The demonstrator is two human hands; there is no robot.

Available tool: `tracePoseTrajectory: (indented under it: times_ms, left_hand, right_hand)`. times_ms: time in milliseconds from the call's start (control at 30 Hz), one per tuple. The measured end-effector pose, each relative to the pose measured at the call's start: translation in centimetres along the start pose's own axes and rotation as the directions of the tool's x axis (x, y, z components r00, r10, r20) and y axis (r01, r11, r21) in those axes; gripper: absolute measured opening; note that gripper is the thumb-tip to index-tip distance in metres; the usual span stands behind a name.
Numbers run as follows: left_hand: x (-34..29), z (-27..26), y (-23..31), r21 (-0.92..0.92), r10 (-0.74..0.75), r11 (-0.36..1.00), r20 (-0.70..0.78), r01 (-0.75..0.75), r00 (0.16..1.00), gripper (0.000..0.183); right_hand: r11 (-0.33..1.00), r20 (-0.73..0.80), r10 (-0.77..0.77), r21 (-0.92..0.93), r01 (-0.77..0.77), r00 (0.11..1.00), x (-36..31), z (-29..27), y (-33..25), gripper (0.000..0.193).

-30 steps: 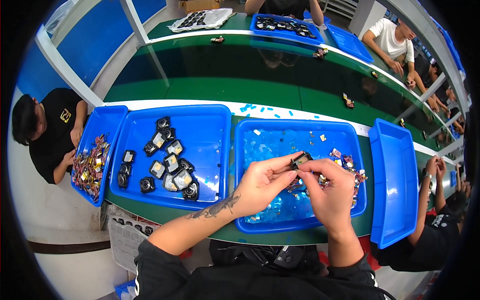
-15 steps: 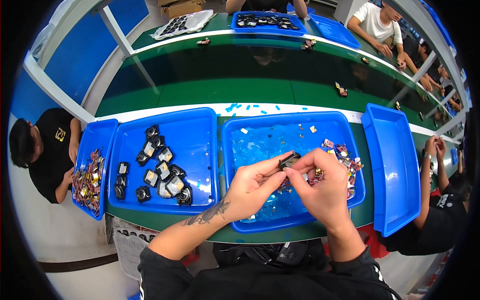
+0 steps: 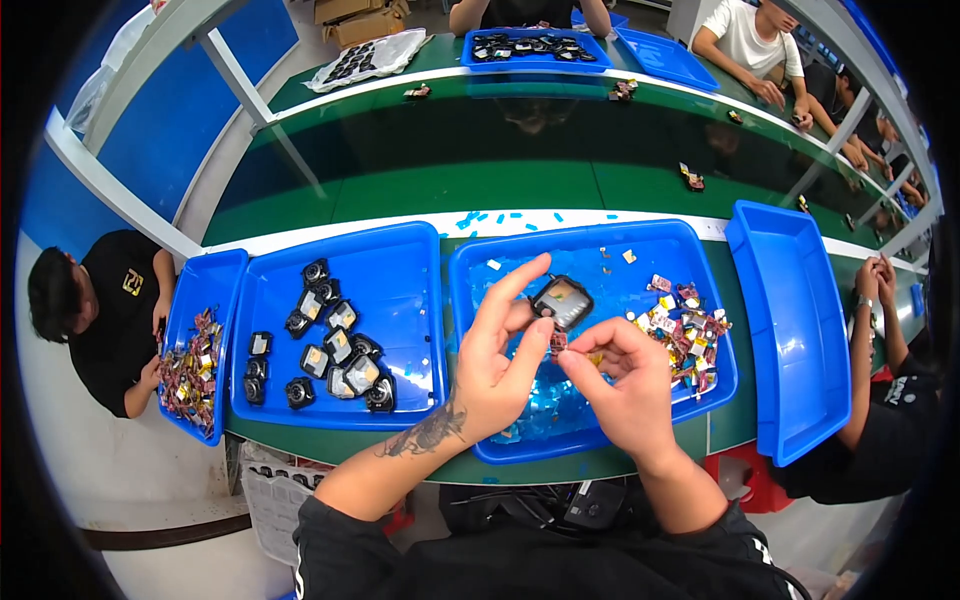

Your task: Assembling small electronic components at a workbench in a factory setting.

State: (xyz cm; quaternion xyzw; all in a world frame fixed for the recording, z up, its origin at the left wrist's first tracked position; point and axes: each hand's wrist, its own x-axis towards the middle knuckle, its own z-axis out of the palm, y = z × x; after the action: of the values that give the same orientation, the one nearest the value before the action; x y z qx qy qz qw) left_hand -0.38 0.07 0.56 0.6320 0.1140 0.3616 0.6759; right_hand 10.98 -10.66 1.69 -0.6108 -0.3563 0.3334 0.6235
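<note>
One black case [image 3: 563, 301] sits in left hand [image 3: 497, 362]; right hand [image 3: 630, 388] pinches one reddish part [image 3: 558, 343].

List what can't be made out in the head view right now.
Head view:
Back of the black housing: turned away from the camera.
Whether the small red part is joined to the housing: too small, partly covered by the right hand.
Part of the blue tray under the hands: blocked by the left hand.
Head of the person at top centre: cut off by the top edge.
</note>
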Motion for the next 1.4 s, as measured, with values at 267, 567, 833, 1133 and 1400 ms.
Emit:
tracePoseTrajectory:
  times_ms: [267,567,833,1133,1400]
  left_hand:
    - [0.6,-0.8,1.4,0.553,0.335,0.733,0.213,-0.396,0.918,0.035]
    - [0.5,-1.2,1.1,0.585,0.341,0.691,0.256,-0.426,0.905,0.031]
    - [0.3,-1.1,0.8,0.607,0.357,0.628,0.331,-0.487,0.873,0.025]
    - [0.4,-1.2,0.6,0.581,0.290,0.661,0.386,-0.475,0.876,0.021]
    - [0.3,-0.8,0.9,0.161,-0.471,0.882,0.231,0.444,0.852,0.022]
  right_hand:
    - [0.337,0.205,-0.793,-0.638,0.693,0.574,0.7,-1.0,-1.6,0.026]
    - [0.489,0.276,-0.738,-0.410,0.770,0.616,-0.1,-1.0,-2.3,0.026]
    - [0.997,0.021,-0.062,0.053,0.061,0.998,-1.5,-3.0,-1.2,0.012]
    - [0.974,0.126,0.043,0.217,-0.070,0.991,-0.8,-3.9,-0.8,0.011]
    - [0.998,0.036,-0.043,0.049,0.041,0.998,-1.5,-2.9,-0.8,0.017]
